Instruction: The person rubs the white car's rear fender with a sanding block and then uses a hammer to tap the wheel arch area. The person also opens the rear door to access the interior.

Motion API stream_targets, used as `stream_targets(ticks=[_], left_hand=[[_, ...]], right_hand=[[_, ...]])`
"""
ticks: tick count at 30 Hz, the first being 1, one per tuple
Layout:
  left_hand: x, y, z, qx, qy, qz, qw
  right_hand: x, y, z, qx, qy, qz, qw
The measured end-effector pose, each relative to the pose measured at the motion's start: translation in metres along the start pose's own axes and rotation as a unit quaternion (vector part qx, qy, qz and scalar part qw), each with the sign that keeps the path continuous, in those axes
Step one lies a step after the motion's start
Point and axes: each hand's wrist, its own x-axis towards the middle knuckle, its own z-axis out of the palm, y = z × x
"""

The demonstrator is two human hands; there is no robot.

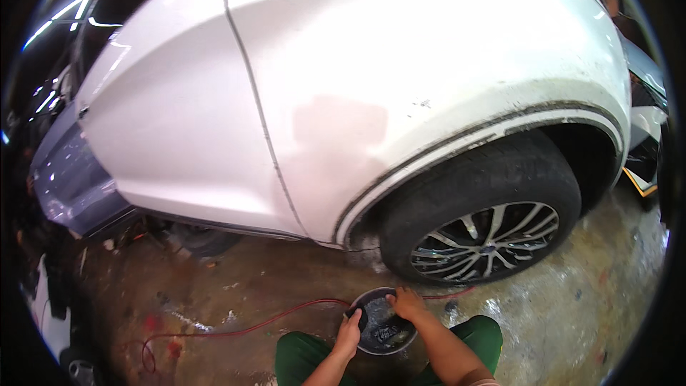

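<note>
A round metal basin [386, 351] with water in it stands on the floor between my knees. My left hand [349, 330] is at its left side, closed on a small black, soft-looking thing [363, 317] by the rim; whether it is a cloth or a pad I cannot tell. At the far right of the basin, my right hand [409, 304] grips the rim, with the thumb toward the inside. Just beyond the basin is the black tyre [400, 225] of a white car [314, 171], its wheel rim [488, 248] dark with silvery spokes.
A thin red hose [250, 325] curves across the wet, stained concrete floor [564, 314] and passes behind the basin. Scuffs mark the car's wheel-arch edge [457, 139]. Bluish-grey bodywork [75, 179] shows at the left, and a white car part [51, 307] lies at the lower left.
</note>
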Motion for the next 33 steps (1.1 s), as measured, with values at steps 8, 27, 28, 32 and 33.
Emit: stream_targets(ticks=[8, 27, 28, 32, 33], left_hand=[[-0.062, 0.327, 0.089, 0.284, 0.097, 0.649, 0.699], [0.021, 0.388, 0.124, 0.311, 0.145, 0.797, 0.497], [0.033, 0.351, 0.109, 0.312, 0.174, 0.782, 0.511], [0.054, 0.252, 0.076, 0.334, 0.206, 0.71, 0.585], [0.051, 0.267, 0.083, 0.334, 0.219, 0.711, 0.579]], right_hand=[[0.036, -0.003, 0.008, -0.003, -0.039, -0.017, 0.999], [0.056, 0.025, 0.028, 0.001, 0.022, -0.044, 0.999], [0.057, 0.02, 0.025, 0.003, -0.003, -0.047, 0.999], [0.046, 0.005, 0.012, 0.027, -0.06, -0.063, 0.996], [0.046, 0.009, 0.012, 0.029, -0.06, -0.062, 0.996]])
